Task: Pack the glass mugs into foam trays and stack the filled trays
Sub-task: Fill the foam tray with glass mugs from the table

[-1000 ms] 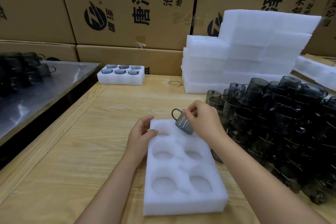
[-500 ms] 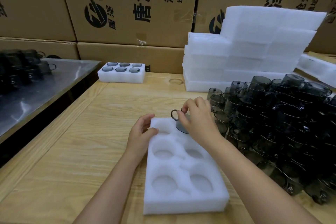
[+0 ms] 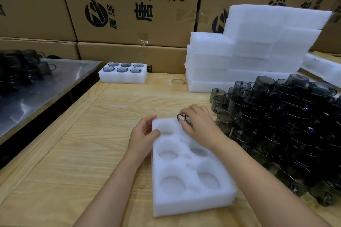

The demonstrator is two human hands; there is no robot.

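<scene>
A white foam tray (image 3: 186,197) with round pockets lies on the wooden table in front of me. My left hand (image 3: 143,133) grips its far left corner. My right hand (image 3: 198,123) presses a smoky grey glass mug (image 3: 181,117) down into the far right pocket; only the handle and a bit of rim show past my fingers. The other pockets hold nothing. A big heap of the same grey mugs (image 3: 287,121) is piled at the right of the tray.
A filled foam tray (image 3: 123,77) sits at the far left of the wooden table (image 3: 92,143). Stacked foam trays (image 3: 249,55) stand at the back right. Cardboard boxes line the back. A steel table (image 3: 36,90) with more mugs is at the left.
My right hand has lowered the mug from a tilt above the tray down into the far right pocket. My left hand has stayed on the tray's corner.
</scene>
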